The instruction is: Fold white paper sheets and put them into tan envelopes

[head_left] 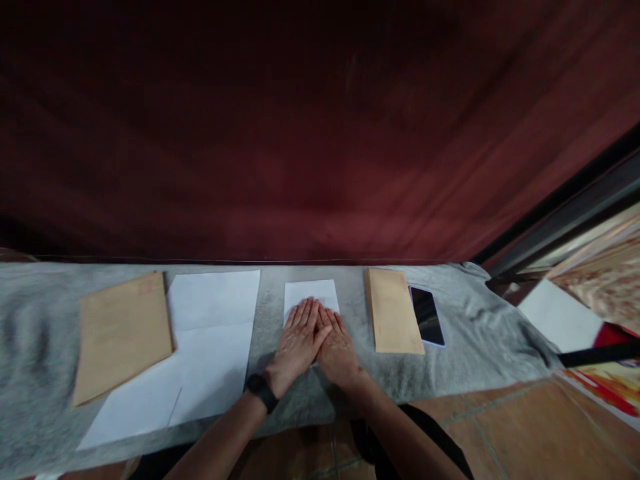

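A small white folded paper (313,289) lies on the grey cloth, its lower part covered by my hands. My left hand (296,341) rests flat on it with fingers stretched out, and a dark band circles that wrist. Beside it, my right hand (336,350) also presses flat on the paper, fingers extended. The two hands touch, the left thumb lying over the right hand. To their left are large white sheets (213,353) with crease lines. On the right sits a stack of brown envelopes (397,310).
A larger brown envelope stack (123,333) overlaps the white sheets at the left. A dark-screened phone (428,317) lies partly beneath the right envelopes. Grey cloth (480,333) covers the narrow surface. A dark red curtain (310,147) hangs behind; tiled floor (530,427) shows at lower right.
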Action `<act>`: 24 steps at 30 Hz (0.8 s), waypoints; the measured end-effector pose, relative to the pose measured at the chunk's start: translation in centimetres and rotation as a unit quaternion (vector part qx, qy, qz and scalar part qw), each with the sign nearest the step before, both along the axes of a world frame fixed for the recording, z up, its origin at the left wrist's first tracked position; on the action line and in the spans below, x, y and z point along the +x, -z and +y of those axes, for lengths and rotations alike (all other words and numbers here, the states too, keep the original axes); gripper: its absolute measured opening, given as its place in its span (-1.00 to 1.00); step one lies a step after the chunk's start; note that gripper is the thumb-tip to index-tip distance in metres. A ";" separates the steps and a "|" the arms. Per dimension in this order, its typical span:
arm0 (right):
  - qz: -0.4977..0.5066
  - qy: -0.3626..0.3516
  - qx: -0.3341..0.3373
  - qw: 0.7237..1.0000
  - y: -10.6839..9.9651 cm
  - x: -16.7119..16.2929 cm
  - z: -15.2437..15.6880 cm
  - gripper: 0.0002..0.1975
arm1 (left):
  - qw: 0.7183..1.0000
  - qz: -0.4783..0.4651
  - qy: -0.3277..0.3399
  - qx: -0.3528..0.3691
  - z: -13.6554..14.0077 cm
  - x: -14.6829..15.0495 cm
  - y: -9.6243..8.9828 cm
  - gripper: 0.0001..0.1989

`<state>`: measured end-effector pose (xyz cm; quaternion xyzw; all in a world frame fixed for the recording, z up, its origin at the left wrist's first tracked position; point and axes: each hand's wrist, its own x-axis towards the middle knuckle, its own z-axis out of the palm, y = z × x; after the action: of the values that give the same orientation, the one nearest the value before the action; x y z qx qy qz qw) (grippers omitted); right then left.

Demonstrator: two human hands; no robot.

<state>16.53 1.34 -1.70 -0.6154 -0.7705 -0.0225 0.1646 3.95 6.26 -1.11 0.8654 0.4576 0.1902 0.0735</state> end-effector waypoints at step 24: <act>0.091 0.124 -0.030 0.988 -0.7 -0.8 7.6 -0.50 | 0.985 0.108 -0.130 0.045 4.9 -0.9 0.7 -0.42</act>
<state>15.68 8.96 -0.97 -0.7104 -0.6705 0.0362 0.2110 3.07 11.19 -1.78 0.8162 0.5629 0.1237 -0.0403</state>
